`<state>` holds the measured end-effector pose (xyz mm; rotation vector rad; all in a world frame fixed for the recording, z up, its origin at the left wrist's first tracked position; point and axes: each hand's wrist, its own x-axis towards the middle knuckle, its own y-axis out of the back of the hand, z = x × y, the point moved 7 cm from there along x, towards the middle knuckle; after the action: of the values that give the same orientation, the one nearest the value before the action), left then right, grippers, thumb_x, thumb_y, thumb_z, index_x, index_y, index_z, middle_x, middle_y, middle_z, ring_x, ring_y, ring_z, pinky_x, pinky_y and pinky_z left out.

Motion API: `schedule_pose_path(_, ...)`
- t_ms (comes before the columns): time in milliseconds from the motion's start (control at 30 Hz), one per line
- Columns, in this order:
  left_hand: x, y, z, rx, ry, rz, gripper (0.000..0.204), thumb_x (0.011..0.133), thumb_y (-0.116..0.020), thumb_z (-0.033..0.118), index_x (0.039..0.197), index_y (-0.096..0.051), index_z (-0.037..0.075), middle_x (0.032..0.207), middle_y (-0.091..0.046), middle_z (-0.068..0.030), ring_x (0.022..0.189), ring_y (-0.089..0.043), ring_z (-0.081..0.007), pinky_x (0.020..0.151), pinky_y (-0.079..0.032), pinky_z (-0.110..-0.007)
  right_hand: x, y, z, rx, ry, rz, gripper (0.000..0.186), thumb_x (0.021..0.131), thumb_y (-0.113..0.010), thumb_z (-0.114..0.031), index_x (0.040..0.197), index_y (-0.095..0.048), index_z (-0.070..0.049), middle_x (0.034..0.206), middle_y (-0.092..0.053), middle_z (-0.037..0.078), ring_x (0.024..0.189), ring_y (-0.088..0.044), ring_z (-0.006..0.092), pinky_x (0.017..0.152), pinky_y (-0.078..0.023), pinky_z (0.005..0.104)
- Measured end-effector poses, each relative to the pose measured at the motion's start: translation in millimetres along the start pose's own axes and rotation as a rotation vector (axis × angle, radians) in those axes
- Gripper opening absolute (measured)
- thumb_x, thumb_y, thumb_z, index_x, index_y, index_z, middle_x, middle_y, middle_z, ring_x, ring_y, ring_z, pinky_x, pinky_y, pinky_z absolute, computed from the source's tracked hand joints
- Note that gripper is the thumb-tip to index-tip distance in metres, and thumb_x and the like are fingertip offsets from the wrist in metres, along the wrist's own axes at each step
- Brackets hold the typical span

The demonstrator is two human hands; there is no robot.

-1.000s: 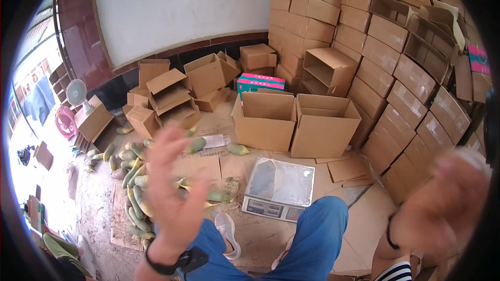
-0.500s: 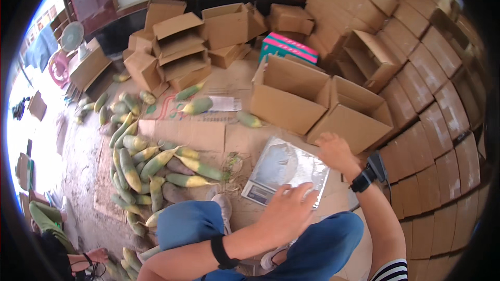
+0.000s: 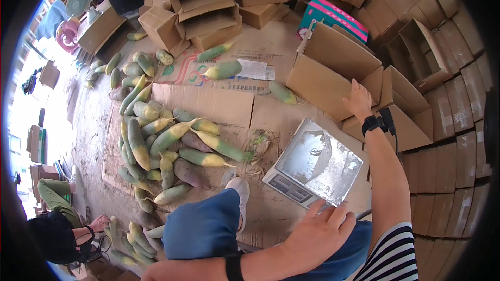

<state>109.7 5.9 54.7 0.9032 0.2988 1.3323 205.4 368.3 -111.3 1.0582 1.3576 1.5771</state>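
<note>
My left hand (image 3: 325, 226), fingers apart and holding nothing, is at the front edge of a silver-topped digital scale (image 3: 317, 161). My right hand (image 3: 358, 101) reaches up past the scale with fingers spread, at or touching the open cardboard box (image 3: 317, 67); I cannot tell whether they make contact. A second open box (image 3: 409, 114) stands just right of it. Many green and yellowish radishes (image 3: 166, 135), a few darker, lie on flattened cardboard (image 3: 203, 99) to the left of the scale, with a single radish (image 3: 281, 92) beside the first box.
Stacked cartons (image 3: 445, 156) line the right side. Empty boxes (image 3: 203, 5), a pink-and-teal carton (image 3: 333, 18) and a fan (image 3: 78, 2) are at the back. A co-worker (image 3: 57, 234) at lower left reaches a hand (image 3: 99, 224) toward more radishes.
My view has tilted down and shifted. My raised hands have come down toward the scale, and my right hand has since moved farther forward to the boxes. The co-worker has come further into view.
</note>
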Motion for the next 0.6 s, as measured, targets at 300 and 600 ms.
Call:
schedule_pose_path(300, 5.3, -6.4, 0.5, 0.022, 0.018, 0.004, 0.030, 0.083, -0.055, 0.014, 0.110, -0.057, 0.002, 0.117, -0.055, -0.0160, 0.094, -0.061, -0.0206, 0.101, -0.039, -0.040, -0.6, -6.3, -34.9, 0.146, 0.371, -0.056, 0.031, 0.083, -0.067, -0.017, 0.111, -0.062, -0.003, 0.111, -0.061, 0.013, 0.109, -0.057, 0.0339, 0.091, -0.049, 0.0415)
schedule_pose_path(600, 2.3, -10.4, 4.5, 0.023, -0.028, -0.003, 0.031, 0.084, -0.057, 0.014, 0.111, -0.058, 0.001, 0.117, -0.052, -0.0144, 0.095, -0.062, -0.0224, 0.099, -0.041, -0.041, -32.2, 112.5, -128.2, 0.425, 0.742, 0.046, 0.024, 0.084, -0.064, -0.015, 0.103, -0.063, 0.000, 0.099, -0.063, 0.015, 0.096, -0.060, 0.0362, 0.085, -0.050, 0.0426)
